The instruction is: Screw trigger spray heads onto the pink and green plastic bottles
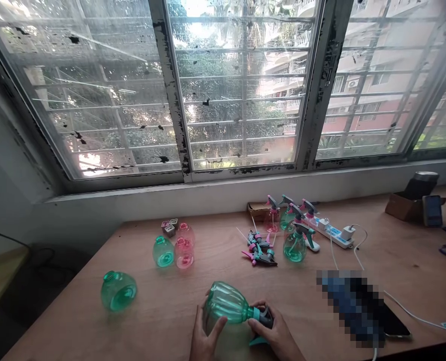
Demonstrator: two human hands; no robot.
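A green see-through spray bottle (pixel 228 302) lies tilted on its side above the near part of the table, its neck pointing right. Around its base end is my left hand (pixel 206 328), thumb in front and fingers partly hidden behind. The grey-and-teal spray head (pixel 266 318) sits at the bottle's neck, and my right hand (pixel 273 331) is closed on it. Whether the head is fully screwed down I cannot tell. Off to the left, a headless green bottle (pixel 119 292) leans over.
A headless green bottle (pixel 163 251) and two pink bottles (pixel 184 253) stand at the back left, near small boxes (pixel 169 227). Loose spray heads (pixel 260 249) lie mid-table. Several fitted spray bottles (pixel 295 244) stand beside a power strip (pixel 335 234). A phone (pixel 386 311) and cables lie right.
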